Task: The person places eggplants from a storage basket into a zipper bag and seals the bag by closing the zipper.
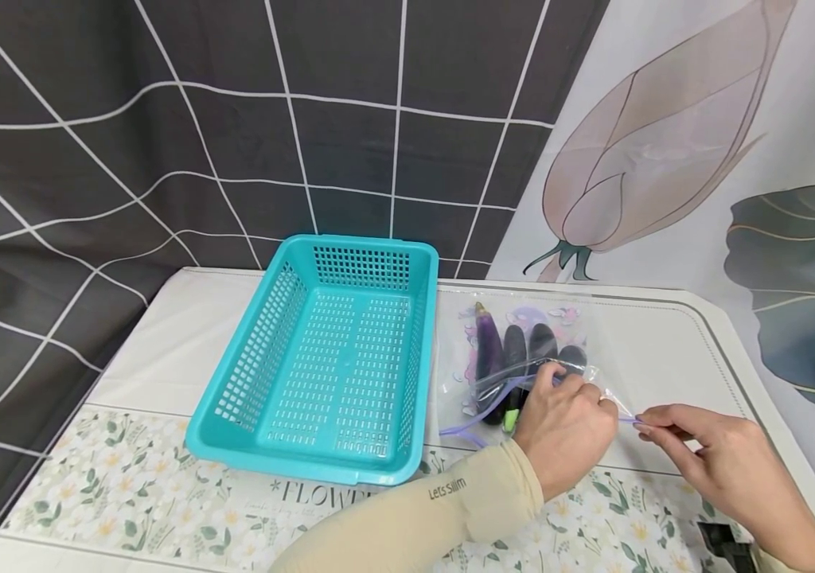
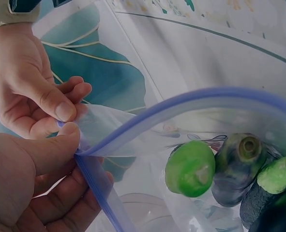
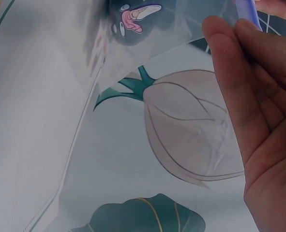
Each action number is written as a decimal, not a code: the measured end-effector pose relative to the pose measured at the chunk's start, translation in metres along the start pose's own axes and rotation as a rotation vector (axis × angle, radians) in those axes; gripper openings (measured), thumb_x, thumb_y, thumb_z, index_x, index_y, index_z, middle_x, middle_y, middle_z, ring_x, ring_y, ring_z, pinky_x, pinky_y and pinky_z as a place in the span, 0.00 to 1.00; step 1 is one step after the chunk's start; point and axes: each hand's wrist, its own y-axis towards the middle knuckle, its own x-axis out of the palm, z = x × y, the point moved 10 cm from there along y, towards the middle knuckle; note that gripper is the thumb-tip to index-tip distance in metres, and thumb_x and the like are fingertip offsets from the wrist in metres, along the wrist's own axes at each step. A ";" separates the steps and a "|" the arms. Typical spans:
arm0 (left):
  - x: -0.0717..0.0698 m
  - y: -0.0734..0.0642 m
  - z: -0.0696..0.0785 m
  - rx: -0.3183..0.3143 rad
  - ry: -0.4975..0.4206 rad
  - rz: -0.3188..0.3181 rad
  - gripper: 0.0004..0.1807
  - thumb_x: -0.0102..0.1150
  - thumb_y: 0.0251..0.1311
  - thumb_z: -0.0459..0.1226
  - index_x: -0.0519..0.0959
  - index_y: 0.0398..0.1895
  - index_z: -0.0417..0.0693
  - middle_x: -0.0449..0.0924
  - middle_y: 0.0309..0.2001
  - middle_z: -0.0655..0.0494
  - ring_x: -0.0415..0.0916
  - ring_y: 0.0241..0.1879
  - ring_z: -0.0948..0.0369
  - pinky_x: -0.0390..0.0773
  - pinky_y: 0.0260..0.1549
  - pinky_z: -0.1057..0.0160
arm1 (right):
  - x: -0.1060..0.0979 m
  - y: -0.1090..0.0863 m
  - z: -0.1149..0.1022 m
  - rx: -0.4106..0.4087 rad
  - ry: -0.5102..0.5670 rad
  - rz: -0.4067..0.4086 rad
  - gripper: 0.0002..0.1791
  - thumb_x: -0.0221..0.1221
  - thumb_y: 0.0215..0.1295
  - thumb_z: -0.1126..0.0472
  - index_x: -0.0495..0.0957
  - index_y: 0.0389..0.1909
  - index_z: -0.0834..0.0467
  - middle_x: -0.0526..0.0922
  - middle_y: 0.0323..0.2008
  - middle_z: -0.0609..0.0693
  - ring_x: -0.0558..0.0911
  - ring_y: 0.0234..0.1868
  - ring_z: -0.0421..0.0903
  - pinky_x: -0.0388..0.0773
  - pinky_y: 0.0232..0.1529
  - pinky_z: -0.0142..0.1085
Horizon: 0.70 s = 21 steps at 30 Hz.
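Note:
A clear zip bag [image 1: 465, 398] with a purple zip strip lies right of the basket. Inside are a purple eggplant [image 1: 488, 342] and several dark, long vegetables [image 1: 542, 342], some with green ends [image 2: 190, 168]. My left hand [image 1: 568, 426] pinches the purple strip near the bag's right end; its thumb and fingers show close up in the left wrist view. At the strip's right-hand corner, my right hand [image 1: 715, 454] pinches the end between thumb and forefinger. Left of the left hand [image 2: 41, 183], the two halves of the zip stand apart, leaving the bag's mouth gaping.
A turquoise plastic basket [image 1: 346, 358] with nothing in it stands left of the bag. Both rest on a white table with a floral cloth [image 1: 150, 493] along its front. A dark grid-patterned curtain [image 1: 235, 135] hangs behind.

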 end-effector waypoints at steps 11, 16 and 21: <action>0.002 -0.001 -0.001 -0.007 -0.011 -0.022 0.05 0.58 0.67 0.46 0.82 0.34 0.67 0.80 0.34 0.73 0.72 0.39 0.71 0.62 0.57 0.57 | -0.001 0.001 0.001 -0.016 0.014 0.007 0.15 0.55 0.74 0.45 0.84 0.33 0.48 0.87 0.30 0.41 0.79 0.26 0.25 0.73 0.21 0.20; 0.001 -0.002 -0.002 -0.009 -0.010 -0.020 0.05 0.58 0.68 0.47 0.83 0.35 0.67 0.80 0.34 0.73 0.72 0.39 0.70 0.61 0.56 0.57 | -0.001 0.001 0.001 -0.013 0.016 0.009 0.15 0.55 0.74 0.46 0.84 0.33 0.48 0.87 0.29 0.41 0.79 0.26 0.24 0.73 0.21 0.20; 0.000 -0.003 -0.004 -0.018 0.004 0.009 0.07 0.57 0.69 0.48 0.84 0.35 0.67 0.80 0.33 0.73 0.72 0.37 0.70 0.62 0.56 0.57 | -0.001 0.001 0.001 -0.015 0.013 0.014 0.22 0.49 0.75 0.40 0.84 0.32 0.48 0.86 0.29 0.41 0.76 0.25 0.24 0.72 0.21 0.19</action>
